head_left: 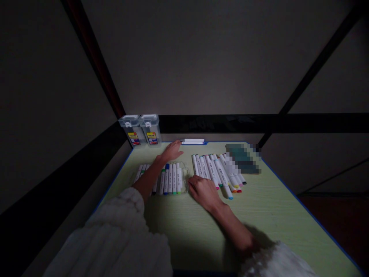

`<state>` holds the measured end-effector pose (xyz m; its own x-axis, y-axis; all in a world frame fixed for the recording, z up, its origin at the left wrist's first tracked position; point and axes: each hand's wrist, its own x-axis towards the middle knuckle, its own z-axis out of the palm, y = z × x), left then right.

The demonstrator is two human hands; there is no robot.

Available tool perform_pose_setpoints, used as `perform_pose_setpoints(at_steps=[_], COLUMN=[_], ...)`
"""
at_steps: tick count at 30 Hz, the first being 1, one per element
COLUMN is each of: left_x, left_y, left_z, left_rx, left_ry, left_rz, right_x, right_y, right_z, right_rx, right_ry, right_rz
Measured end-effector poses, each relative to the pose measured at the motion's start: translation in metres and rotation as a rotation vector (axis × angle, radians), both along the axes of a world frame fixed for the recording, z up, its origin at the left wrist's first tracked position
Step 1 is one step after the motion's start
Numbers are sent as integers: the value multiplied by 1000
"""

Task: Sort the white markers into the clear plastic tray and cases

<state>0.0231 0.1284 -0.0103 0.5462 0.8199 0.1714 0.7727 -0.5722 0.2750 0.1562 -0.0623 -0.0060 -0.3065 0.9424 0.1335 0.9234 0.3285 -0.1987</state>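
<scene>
My left hand point(172, 151) reaches over the clear plastic tray point(186, 166) to the back of the table. Its fingers are stretched out, the thumb apart, with the tips by the ends of white markers point(193, 141) lying at the back edge. In the tray, white markers point(170, 179) with coloured ends lie side by side, some behind my left forearm. My right hand point(204, 191) is closed at the tray's right edge, fingers curled against the rim. Just beyond it, a loose spread of white markers point(211, 171) lies on the table, some crossing others.
Two clear lidded boxes point(131, 130) with yellow labels stand at the back left corner. A dark green flat item point(243, 158), partly blurred out, lies at the right. The pale green table point(276, 219) has a blue edge, with dark-framed panels behind.
</scene>
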Motion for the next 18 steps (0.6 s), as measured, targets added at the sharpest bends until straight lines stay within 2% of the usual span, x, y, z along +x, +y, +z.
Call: perform_pose_setpoints(at_steps=[8, 18], left_x=[1, -5], left_y=[18, 46], left_z=[-13, -38], left_rx=[16, 5], left_ry=[-9, -58], left_rz=[87, 139], right_x=[0, 1], right_y=[0, 3], right_z=[-1, -5], right_rx=[10, 6], right_ry=[10, 16], right_rz=[8, 46])
